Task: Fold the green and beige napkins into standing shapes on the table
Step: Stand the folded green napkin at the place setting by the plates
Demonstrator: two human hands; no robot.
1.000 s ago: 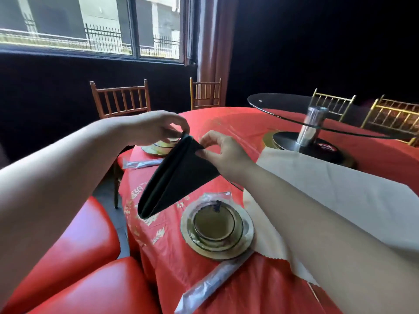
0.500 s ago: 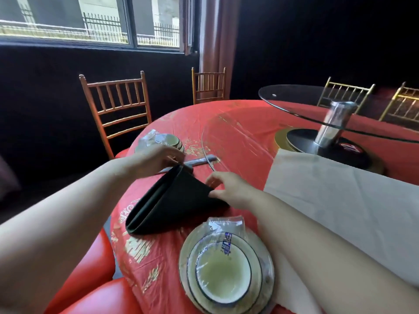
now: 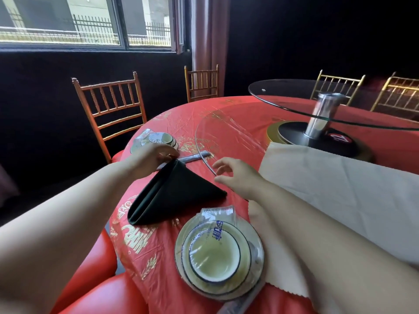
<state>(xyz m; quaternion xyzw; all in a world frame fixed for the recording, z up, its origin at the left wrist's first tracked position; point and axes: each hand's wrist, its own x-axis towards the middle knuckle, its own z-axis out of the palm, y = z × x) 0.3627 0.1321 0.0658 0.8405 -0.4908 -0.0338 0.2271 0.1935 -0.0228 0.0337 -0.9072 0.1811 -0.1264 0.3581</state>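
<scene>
The left hand [image 3: 154,155] pinches the pointed tip of the green napkin [image 3: 181,196] between thumb and fingers. The right hand [image 3: 238,176] is released, its fingers loosely spread and holding nothing, just beside the napkin's right-hand slope; whether it brushes the cloth cannot be told. The napkin is folded into a dark cone. Its layered open end lies on the red cloth of the table [image 3: 181,123] near the table's left edge, and its tip is raised toward the far side. The beige napkin [image 3: 340,189] lies spread flat to the right, partly under the right forearm, its near edge at the table's rim. A plastic-wrapped plate and bowl [image 3: 217,252] sits close in front of the green napkin. A wrapped pair of chopsticks [image 3: 192,157] lies just behind the tip, with a second wrapped setting [image 3: 158,140] behind the left hand. Bare tablecloth lies beyond them, up to the glass turntable [image 3: 283,96] on its metal post. A wooden chair [image 3: 108,109] stands at the far left edge.
</scene>
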